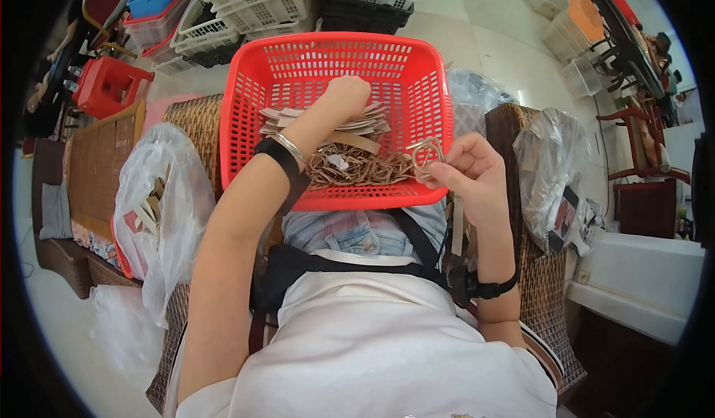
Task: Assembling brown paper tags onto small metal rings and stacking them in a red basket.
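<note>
A red perforated plastic basket (335, 202) rests across my lap. Inside, pale flat strips (365, 124) lie in a stack toward the middle, and a heap of brown and gold-coloured metal buckles (350, 168) fills the near side. My left hand (348, 96) is over the far part of the basket, beyond the strips. It is closed, with its fingertips turned away and whatever they hold hidden. At the basket's right rim my right hand (473, 168) pinches a gold-coloured metal buckle (426, 152) between thumb and fingers.
Clear plastic bags (167, 202) with strips hang on the wicker armrest at my left; another plastic bag (551, 165) lies at my right. White plastic crates (257, 5) stand stacked beyond the basket. A red stool (108, 87) is at the far left, an orange bin (581, 20) far right.
</note>
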`<control>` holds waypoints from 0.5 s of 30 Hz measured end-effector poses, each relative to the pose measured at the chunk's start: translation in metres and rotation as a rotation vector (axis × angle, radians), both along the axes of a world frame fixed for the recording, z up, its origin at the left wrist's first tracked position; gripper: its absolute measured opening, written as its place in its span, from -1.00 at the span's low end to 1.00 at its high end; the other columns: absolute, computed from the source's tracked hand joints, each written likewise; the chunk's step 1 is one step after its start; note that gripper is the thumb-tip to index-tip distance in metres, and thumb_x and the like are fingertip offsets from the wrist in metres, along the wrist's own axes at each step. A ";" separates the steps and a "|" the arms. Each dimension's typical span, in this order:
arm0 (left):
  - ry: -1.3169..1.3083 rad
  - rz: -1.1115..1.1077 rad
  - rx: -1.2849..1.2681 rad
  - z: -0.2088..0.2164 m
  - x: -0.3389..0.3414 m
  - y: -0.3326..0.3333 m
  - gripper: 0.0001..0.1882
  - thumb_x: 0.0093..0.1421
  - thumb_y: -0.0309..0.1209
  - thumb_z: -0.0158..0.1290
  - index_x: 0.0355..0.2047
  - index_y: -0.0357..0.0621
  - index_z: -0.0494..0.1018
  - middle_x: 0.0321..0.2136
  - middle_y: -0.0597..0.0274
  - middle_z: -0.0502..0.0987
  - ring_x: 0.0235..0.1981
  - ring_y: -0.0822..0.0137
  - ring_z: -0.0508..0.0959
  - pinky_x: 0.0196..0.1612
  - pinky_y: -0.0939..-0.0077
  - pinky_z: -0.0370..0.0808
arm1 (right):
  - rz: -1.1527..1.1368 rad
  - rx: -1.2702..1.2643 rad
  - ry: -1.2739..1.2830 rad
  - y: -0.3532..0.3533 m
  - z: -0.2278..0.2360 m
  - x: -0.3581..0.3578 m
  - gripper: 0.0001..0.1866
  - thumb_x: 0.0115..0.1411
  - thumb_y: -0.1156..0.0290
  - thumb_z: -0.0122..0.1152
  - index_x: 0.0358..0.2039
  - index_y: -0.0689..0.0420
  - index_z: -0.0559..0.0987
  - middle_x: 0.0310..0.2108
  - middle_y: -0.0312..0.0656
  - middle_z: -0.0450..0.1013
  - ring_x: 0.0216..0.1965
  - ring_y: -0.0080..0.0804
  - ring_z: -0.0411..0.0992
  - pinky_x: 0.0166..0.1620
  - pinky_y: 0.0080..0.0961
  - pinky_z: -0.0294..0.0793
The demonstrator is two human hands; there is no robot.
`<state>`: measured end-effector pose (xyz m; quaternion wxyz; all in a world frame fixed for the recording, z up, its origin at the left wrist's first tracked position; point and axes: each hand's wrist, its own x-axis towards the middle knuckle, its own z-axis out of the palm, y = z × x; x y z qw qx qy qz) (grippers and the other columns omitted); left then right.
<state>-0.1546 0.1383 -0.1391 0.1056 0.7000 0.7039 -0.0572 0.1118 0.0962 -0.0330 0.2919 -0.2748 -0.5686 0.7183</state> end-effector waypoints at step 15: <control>-0.432 0.158 -0.263 0.019 -0.011 -0.004 -0.77 -0.21 -0.38 0.36 -0.49 -0.13 0.61 -0.40 0.13 0.61 -0.39 0.28 0.62 -0.34 0.40 0.59 | 0.045 -0.373 0.204 -0.005 0.006 0.010 -0.81 0.13 0.62 0.15 -0.20 0.28 0.51 -0.31 -0.08 0.53 -0.32 -0.37 0.55 -0.31 -0.56 0.61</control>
